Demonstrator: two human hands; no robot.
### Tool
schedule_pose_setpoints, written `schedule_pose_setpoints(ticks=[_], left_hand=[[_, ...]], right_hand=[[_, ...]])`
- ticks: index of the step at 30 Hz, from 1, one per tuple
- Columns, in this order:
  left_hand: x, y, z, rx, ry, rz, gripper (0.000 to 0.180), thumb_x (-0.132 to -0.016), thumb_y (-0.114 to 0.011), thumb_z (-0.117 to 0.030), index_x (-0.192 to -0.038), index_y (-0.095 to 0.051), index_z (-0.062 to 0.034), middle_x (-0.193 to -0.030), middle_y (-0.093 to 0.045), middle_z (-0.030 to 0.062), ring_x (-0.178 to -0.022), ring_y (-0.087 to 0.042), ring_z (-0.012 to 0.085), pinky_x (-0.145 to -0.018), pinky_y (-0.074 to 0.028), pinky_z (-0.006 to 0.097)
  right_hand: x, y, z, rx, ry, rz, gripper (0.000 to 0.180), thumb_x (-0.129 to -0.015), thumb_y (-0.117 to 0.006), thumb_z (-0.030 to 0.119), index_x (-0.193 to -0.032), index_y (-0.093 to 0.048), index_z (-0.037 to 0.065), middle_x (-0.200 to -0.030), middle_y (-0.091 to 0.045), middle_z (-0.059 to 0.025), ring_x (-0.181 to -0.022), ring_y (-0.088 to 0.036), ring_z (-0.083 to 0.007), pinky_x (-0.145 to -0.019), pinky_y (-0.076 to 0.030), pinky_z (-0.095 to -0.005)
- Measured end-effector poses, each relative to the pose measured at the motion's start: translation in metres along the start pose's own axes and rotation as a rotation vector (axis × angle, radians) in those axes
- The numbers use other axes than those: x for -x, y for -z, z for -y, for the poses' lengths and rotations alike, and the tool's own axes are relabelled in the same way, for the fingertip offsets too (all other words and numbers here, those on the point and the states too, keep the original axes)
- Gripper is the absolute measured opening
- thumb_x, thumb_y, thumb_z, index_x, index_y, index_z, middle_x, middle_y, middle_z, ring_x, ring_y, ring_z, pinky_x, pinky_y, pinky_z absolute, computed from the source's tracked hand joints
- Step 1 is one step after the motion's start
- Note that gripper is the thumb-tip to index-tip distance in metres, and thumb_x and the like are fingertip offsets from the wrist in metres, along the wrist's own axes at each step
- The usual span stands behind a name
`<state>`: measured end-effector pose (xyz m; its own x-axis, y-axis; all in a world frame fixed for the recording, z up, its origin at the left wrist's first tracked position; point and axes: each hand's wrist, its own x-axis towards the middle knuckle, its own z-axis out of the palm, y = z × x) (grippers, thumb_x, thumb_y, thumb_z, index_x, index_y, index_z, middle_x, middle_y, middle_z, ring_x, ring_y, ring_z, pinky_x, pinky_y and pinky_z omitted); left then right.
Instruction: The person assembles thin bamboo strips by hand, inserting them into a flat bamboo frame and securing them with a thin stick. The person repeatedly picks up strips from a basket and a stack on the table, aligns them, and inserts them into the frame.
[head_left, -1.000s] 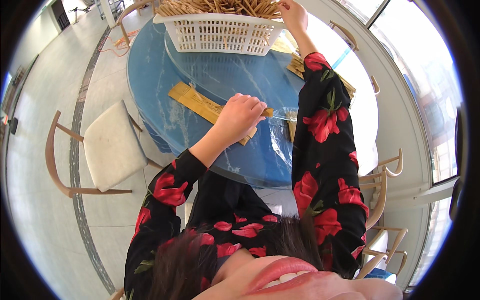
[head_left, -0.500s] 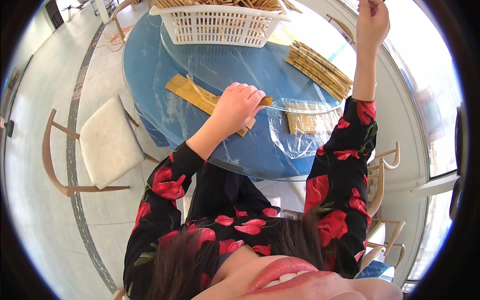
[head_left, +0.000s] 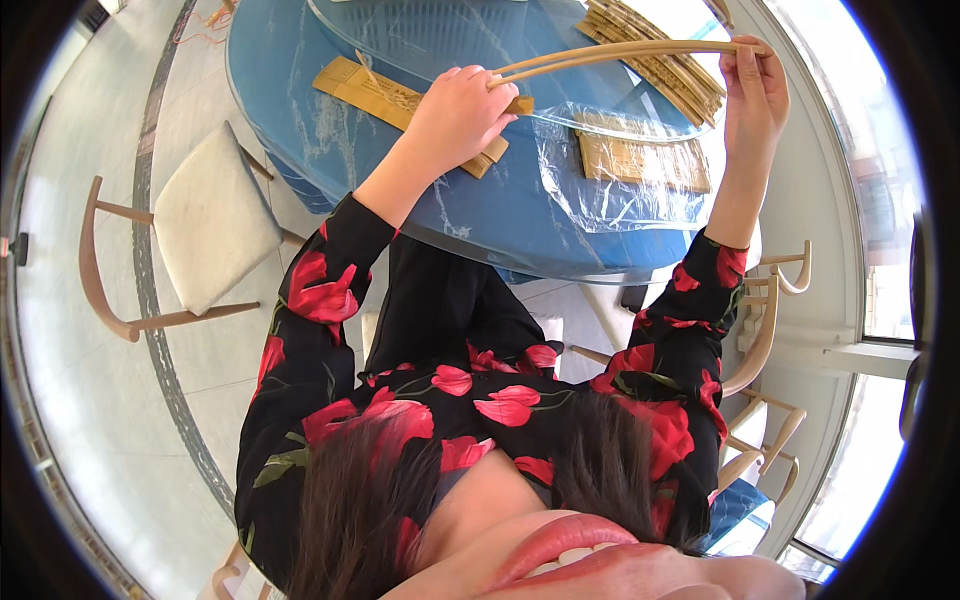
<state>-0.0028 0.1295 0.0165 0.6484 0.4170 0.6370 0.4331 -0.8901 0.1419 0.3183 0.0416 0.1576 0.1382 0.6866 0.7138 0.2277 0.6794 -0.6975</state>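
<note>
Over the blue table (head_left: 325, 140), right hand (head_left: 757, 100) tight on thin sticks (head_left: 640, 47), left hand (head_left: 455, 118) around a half-hidden brown packet (head_left: 521, 105).

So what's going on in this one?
A person at a blue marbled table holds two slender pale sticks in the right hand; their far ends meet the left hand, closed around a brown piece. A flat brown strip runs beneath that hand; clear plastic and a brown stack lie rightward.

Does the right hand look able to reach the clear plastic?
Probably yes: the clear plastic lies close, its near part uncovered, but the right hand pinches thin sticks and may need to release them.
</note>
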Motion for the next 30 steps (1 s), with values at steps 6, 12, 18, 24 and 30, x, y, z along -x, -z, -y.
schedule_pose_setpoints(ticks=[6,12,18,24,30], left_hand=[[-0.006,0.004,-0.005,0.026,-0.011,-0.02,0.027,-0.087,-0.077,-0.022,-0.109,-0.068,-0.0082,-0.098,-0.069,0.0098,-0.1,-0.063,0.0319,-0.089,-0.051,0.042],[-0.003,0.007,0.0,0.067,-0.01,-0.073,0.027,-0.085,-0.079,-0.019,-0.108,-0.068,-0.0075,-0.099,-0.069,0.0086,-0.098,-0.064,0.031,-0.087,-0.052,0.042],[-0.007,0.006,0.005,0.18,0.03,-0.182,0.03,-0.081,-0.083,-0.017,-0.104,-0.068,-0.0056,-0.097,-0.068,0.0076,-0.094,-0.065,0.0296,-0.082,-0.054,0.041],[-0.006,0.013,0.004,0.199,0.121,-0.184,0.03,-0.083,-0.083,-0.017,-0.105,-0.067,-0.0047,-0.099,-0.068,0.0074,-0.097,-0.065,0.0295,-0.082,-0.055,0.039],[-0.003,0.012,0.003,0.212,0.159,-0.156,0.029,-0.085,-0.081,-0.016,-0.106,-0.064,-0.0048,-0.1,-0.068,0.0074,-0.098,-0.065,0.0294,-0.083,-0.055,0.039]], right_hand=[[-0.011,0.008,0.001,-0.048,0.003,0.102,0.024,-0.108,-0.056,0.017,-0.123,-0.065,-0.001,-0.114,-0.068,-0.0108,-0.099,-0.066,-0.0173,-0.094,-0.054,-0.0314],[0.018,-0.064,-0.008,0.042,-0.16,0.052,0.022,-0.107,-0.058,0.024,-0.109,-0.063,0.003,-0.097,-0.064,-0.0043,-0.083,-0.062,-0.0132,-0.076,-0.052,-0.0277],[0.039,-0.025,-0.044,-0.201,-0.089,-0.027,0.022,-0.106,-0.058,0.015,-0.118,-0.067,-0.001,-0.108,-0.072,-0.0151,-0.093,-0.075,-0.03,-0.084,-0.061,-0.0378],[0.064,-0.024,-0.062,-0.295,-0.198,-0.105,0.019,-0.106,-0.058,0.014,-0.116,-0.066,0.0,-0.106,-0.072,-0.0159,-0.093,-0.074,-0.0305,-0.084,-0.06,-0.0385],[0.066,-0.016,-0.062,-0.271,-0.206,-0.115,0.02,-0.106,-0.056,0.014,-0.116,-0.066,0.0,-0.106,-0.072,-0.0164,-0.094,-0.074,-0.0305,-0.084,-0.06,-0.0378]])
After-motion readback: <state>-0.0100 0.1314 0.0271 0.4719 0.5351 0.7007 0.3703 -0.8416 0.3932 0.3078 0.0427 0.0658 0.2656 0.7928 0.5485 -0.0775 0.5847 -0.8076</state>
